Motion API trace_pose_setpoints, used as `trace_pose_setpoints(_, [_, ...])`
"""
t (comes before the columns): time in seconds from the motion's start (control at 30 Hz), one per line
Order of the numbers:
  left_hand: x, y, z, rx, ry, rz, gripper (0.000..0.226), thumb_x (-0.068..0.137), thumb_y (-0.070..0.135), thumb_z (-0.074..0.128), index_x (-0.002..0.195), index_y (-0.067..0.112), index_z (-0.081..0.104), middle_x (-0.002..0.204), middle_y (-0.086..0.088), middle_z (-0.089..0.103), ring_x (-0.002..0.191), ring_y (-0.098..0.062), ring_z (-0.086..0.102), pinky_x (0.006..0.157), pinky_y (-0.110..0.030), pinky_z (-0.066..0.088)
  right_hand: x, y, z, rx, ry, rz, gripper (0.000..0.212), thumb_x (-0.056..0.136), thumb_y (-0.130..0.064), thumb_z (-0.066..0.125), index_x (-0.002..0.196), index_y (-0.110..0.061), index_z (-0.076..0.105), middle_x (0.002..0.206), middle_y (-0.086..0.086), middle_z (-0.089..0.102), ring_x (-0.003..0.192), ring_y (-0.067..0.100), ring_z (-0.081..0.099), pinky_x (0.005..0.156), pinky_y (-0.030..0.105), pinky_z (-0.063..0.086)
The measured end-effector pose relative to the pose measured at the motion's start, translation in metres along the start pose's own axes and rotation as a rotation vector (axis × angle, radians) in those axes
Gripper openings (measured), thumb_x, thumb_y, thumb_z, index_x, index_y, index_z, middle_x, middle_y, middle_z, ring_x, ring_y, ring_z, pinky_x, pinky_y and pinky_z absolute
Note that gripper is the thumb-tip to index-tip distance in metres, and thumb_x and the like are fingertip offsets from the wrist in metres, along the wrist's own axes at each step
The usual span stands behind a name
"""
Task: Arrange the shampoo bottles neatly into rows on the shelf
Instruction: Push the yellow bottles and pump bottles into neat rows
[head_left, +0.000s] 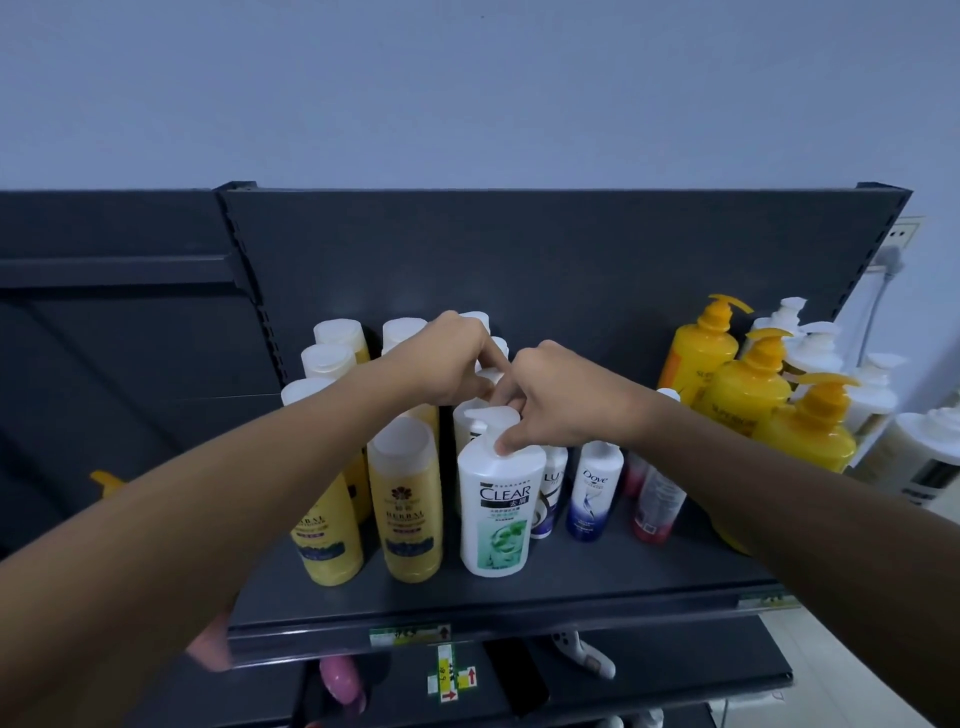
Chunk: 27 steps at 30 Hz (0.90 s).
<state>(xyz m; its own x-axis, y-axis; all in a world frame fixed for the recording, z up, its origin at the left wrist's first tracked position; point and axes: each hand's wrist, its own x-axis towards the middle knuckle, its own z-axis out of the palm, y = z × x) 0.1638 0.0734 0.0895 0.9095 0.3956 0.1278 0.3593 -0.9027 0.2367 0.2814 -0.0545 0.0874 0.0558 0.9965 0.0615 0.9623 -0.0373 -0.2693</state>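
White plastic is what both hands are working on: the right hand (563, 402) has its thumb pressed on the shoulder of the front pump bottle (496, 512), the one marked CLEAR, with its other fingers curled over the white bottles behind (492, 345). Whether it truly grips anything I cannot tell. The left hand (449, 358) reaches in above the same column, fingers bent down among the pump heads; its hold is also hidden.

The shampoo stands on the dark shelf (519, 597) in loose columns: yellow flat-capped bottles (410, 512) at the left, the white column in the middle, a few small bottles (595, 491) just to its right, and big yellow pump bottles (748, 384) well apart at the far right.

The risk, as I judge it, is a push from the top. The tall bottles stand close, so a nudge on a pump head could tip one into its neighbour, or send the front bottle off the shelf edge. The right forearm also passes low over the small bottles and could sweep them.

Both forearms cover much of the middle, so the back rows cannot be counted. Lower shelves are cut off and dim
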Motion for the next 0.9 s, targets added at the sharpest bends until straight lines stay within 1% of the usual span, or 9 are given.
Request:
trace_pose_setpoints(0.13, [0.003, -0.002, 0.003, -0.030, 0.043, 0.026, 0.017, 0.088, 0.023, 0.081, 0.099, 0.035, 0.084, 0.050, 0.020, 0.053, 0.067, -0.018, 0.058, 0.072, -0.043, 0.056, 0.001, -0.001, -0.001, -0.011, -0.012, -0.010, 0.030, 0.073, -0.040, 0.089, 0.095, -0.022, 0.081, 0.082, -0.002, 0.070, 0.075, 0.004, 0.053, 0.078, 0.043, 0.059])
trace_pose_setpoints(0.23, [0.005, -0.005, 0.004, -0.069, 0.043, 0.015, 0.017, 0.086, 0.025, 0.083, 0.100, 0.035, 0.084, 0.052, 0.023, 0.055, 0.063, -0.013, 0.054, 0.069, -0.040, 0.055, 0.000, -0.002, 0.000, -0.008, -0.020, -0.009, 0.030, 0.072, -0.040, 0.089, 0.094, -0.020, 0.081, 0.083, -0.002, 0.075, 0.081, 0.010, 0.063, 0.077, 0.042, 0.060])
trace_pose_setpoints(0.33, [0.007, -0.012, -0.001, -0.091, -0.019, -0.009, 0.021, 0.086, 0.031, 0.082, 0.106, 0.038, 0.081, 0.083, 0.017, 0.069, 0.078, -0.007, 0.056, 0.069, -0.022, 0.046, -0.001, 0.001, 0.000, -0.023, -0.039, -0.014, 0.029, 0.072, -0.041, 0.088, 0.086, -0.016, 0.079, 0.076, 0.000, 0.075, 0.075, 0.012, 0.067, 0.073, 0.040, 0.060])
trace_pose_setpoints(0.4, [0.008, -0.017, -0.008, -0.071, -0.074, -0.010, 0.024, 0.091, 0.034, 0.077, 0.115, 0.034, 0.079, 0.098, 0.010, 0.073, 0.081, 0.000, 0.059, 0.071, -0.014, 0.045, -0.002, 0.003, -0.003, -0.023, -0.067, -0.007, 0.041, 0.072, -0.046, 0.087, 0.085, -0.009, 0.076, 0.075, 0.006, 0.075, 0.072, 0.018, 0.068, 0.072, 0.037, 0.058])
trace_pose_setpoints(0.47, [0.011, -0.021, -0.017, -0.074, -0.057, -0.020, 0.021, 0.096, 0.032, 0.070, 0.115, 0.028, 0.079, 0.093, 0.012, 0.076, 0.075, 0.004, 0.064, 0.078, -0.017, 0.053, -0.003, 0.007, -0.012, 0.046, -0.084, 0.038, 0.055, 0.073, -0.052, 0.086, 0.102, -0.007, 0.076, 0.089, 0.006, 0.080, 0.085, 0.016, 0.074, 0.075, 0.027, 0.059])
trace_pose_setpoints(0.57, [0.023, -0.032, -0.023, -0.021, 0.056, -0.065, 0.016, 0.098, 0.029, 0.068, 0.109, 0.023, 0.079, 0.092, 0.012, 0.076, 0.083, -0.005, 0.069, 0.086, -0.031, 0.059, 0.001, 0.017, -0.029, 0.110, -0.034, 0.087, 0.041, 0.085, -0.047, 0.079, 0.113, -0.017, 0.078, 0.091, -0.010, 0.081, 0.087, -0.004, 0.072, 0.077, 0.008, 0.052])
trace_pose_setpoints(0.7, [0.046, -0.046, -0.015, 0.097, 0.071, -0.121, 0.023, 0.097, 0.024, 0.068, 0.119, 0.022, 0.073, 0.110, 0.003, 0.073, 0.097, -0.017, 0.069, 0.090, -0.039, 0.059, 0.021, 0.034, -0.036, 0.044, 0.089, 0.091, 0.020, 0.094, -0.023, 0.070, 0.111, -0.016, 0.078, 0.079, -0.009, 0.078, 0.079, -0.001, 0.069, 0.078, 0.020, 0.055])
trace_pose_setpoints(0.83, [0.069, -0.054, -0.006, 0.185, 0.081, -0.135, 0.031, 0.094, 0.024, 0.068, 0.125, 0.023, 0.070, 0.118, -0.001, 0.071, 0.102, -0.023, 0.068, 0.088, -0.041, 0.059, 0.050, 0.051, -0.025, -0.092, 0.107, 0.076, 0.029, 0.092, -0.011, 0.063, 0.119, -0.018, 0.073, 0.094, -0.001, 0.075, 0.095, 0.020, 0.070, 0.086, 0.040, 0.059])
trace_pose_setpoints(0.9, [0.079, -0.060, -0.005, 0.213, 0.047, -0.137, 0.031, 0.090, 0.024, 0.069, 0.121, 0.026, 0.071, 0.113, 0.002, 0.072, 0.096, -0.022, 0.067, 0.083, -0.041, 0.060, 0.064, 0.058, -0.020, -0.088, 0.077, 0.048, 0.034, 0.090, -0.011, 0.066, 0.123, -0.019, 0.071, 0.103, 0.000, 0.073, 0.096, 0.022, 0.069, 0.086, 0.042, 0.059])
